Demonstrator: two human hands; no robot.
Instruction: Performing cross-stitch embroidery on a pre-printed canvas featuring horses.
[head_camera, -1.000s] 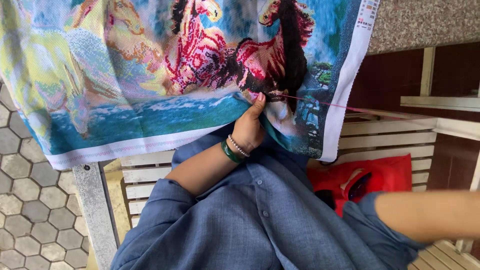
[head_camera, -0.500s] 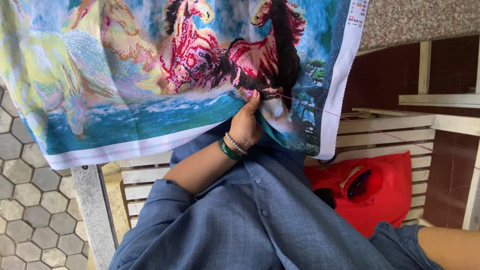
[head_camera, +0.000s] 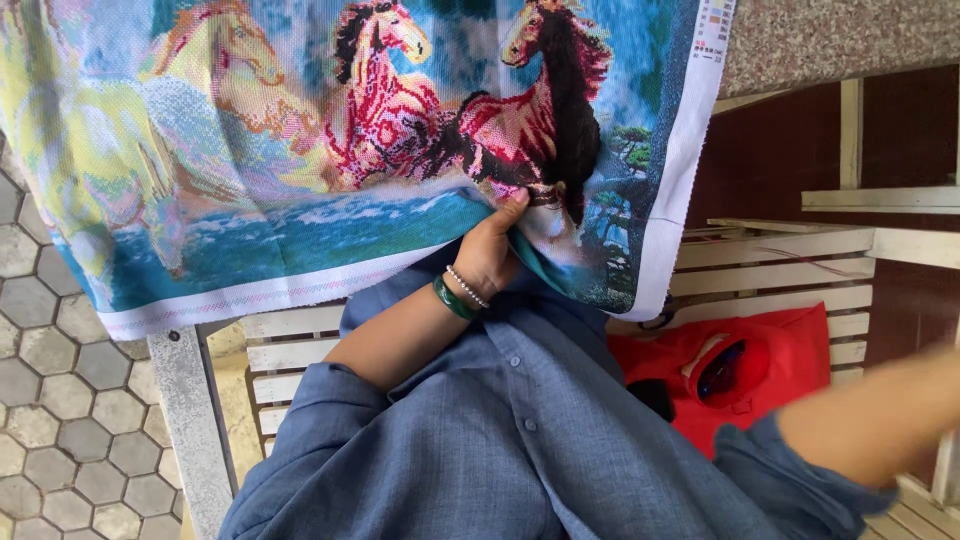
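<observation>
A large cross-stitch cloth (head_camera: 300, 150) with red, yellow and pale horses over blue water hangs across the top of the view. My left hand (head_camera: 490, 250) grips its lower edge, the thumb pressed on the front below a dark red horse. On that wrist are a green bangle and a bead bracelet (head_camera: 455, 295). At the right edge only my bare right forearm (head_camera: 870, 415) shows, blurred; the hand itself is out of frame. A thin thread (head_camera: 800, 262) trails over the bench slats to the right of the cloth. My blue shirt (head_camera: 500, 440) fills the bottom.
I sit on a pale wooden slatted bench (head_camera: 770, 290). A red fabric item (head_camera: 790, 340) with a dark object on it lies on the seat at my right. Hexagonal paving (head_camera: 50, 400) is at the left, a dark red wall (head_camera: 780, 150) behind the bench.
The thread, taut to the right a second ago, now lies slack. My right forearm dropped low and has come back up at the right edge. My left hand keeps its grip on the cloth.
</observation>
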